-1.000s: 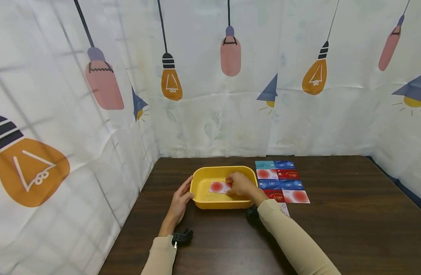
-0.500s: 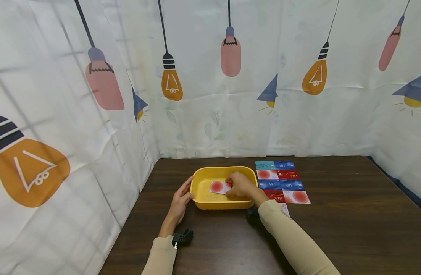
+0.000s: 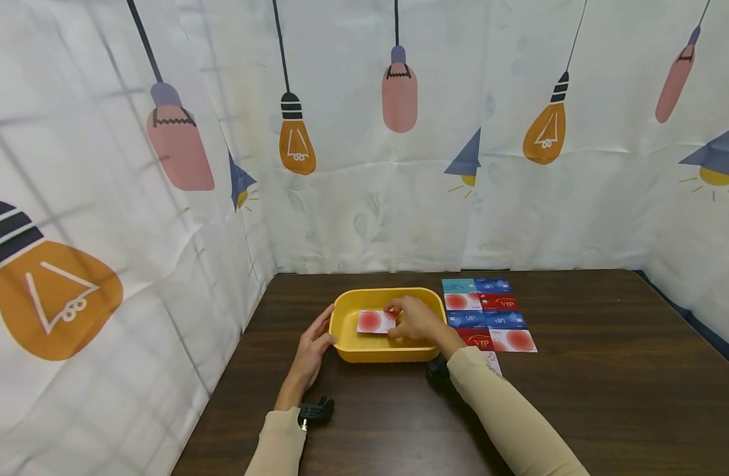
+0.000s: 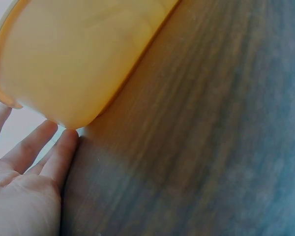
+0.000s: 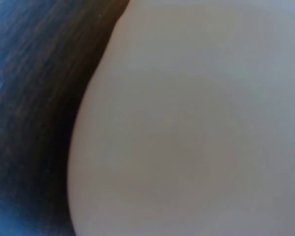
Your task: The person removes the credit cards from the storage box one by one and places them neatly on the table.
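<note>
A yellow plastic tray point(image 3: 392, 355) stands on the dark wooden table. Inside it, my right hand point(image 3: 420, 322) pinches a white card with red circles point(image 3: 370, 322) by its right end, thumb on the near edge and fingers on the far one. The card's right part is hidden under the fingers. My left hand point(image 3: 312, 345) lies against the tray's left side with fairly straight fingers. Seen from the left wrist, the fingertips point(image 4: 66, 140) touch the outer wall of the tray point(image 4: 78, 64). A blurred close-up of the right hand point(image 5: 187, 128) fills most of the right wrist view.
Right of the tray, several cards lie edge to edge in two columns, among them a teal card point(image 3: 458, 285), a blue card point(image 3: 507, 320), a red card point(image 3: 499, 301) and a red-circle card point(image 3: 514, 340). A printed curtain point(image 3: 364, 218) surrounds the table point(image 3: 590, 370).
The right hand has lifted the red-circle card slightly and shifted it a little left inside the tray. The left hand and the tray have stayed in place.
</note>
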`<state>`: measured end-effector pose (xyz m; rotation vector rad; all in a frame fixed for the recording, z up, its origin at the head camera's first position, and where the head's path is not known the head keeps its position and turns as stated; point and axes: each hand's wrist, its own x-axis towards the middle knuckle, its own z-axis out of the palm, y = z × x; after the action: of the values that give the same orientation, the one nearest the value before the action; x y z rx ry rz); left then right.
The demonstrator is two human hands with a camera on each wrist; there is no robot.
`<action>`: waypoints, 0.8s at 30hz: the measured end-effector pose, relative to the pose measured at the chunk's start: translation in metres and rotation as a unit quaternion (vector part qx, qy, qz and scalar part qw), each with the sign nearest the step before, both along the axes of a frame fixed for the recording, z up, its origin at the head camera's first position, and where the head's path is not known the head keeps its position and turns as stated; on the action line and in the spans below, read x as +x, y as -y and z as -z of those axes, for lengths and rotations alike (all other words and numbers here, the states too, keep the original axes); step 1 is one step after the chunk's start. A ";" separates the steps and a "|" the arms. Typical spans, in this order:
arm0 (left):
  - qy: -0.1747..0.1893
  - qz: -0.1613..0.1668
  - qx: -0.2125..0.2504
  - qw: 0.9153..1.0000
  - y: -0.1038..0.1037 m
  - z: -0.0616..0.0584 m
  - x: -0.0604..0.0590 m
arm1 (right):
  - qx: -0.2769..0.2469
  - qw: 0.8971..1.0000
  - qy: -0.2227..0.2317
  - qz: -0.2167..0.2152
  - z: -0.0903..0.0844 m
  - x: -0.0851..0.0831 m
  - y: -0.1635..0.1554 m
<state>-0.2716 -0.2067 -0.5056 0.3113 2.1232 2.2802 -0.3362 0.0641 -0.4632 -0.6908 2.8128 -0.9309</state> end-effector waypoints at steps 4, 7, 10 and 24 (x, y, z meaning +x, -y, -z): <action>0.000 0.001 0.001 1.000 0.000 -0.001 0.000 | -0.006 1.000 0.006 0.001 -0.001 0.000 0.000; -0.002 0.001 0.003 1.000 0.000 -0.001 0.000 | -0.012 1.000 0.007 0.000 -0.001 0.000 -0.001; -0.004 0.001 0.005 1.000 0.000 -0.002 0.000 | -0.021 1.000 0.010 -0.003 -0.002 -0.001 -0.001; -0.006 -0.002 0.004 1.000 -0.001 0.001 0.002 | -0.062 0.998 0.018 -0.003 -0.002 0.001 0.001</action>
<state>-0.2701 -0.2060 -0.5063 0.3220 2.1221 2.2964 -0.3348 0.0631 -0.4608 -0.6885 2.7381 -1.1116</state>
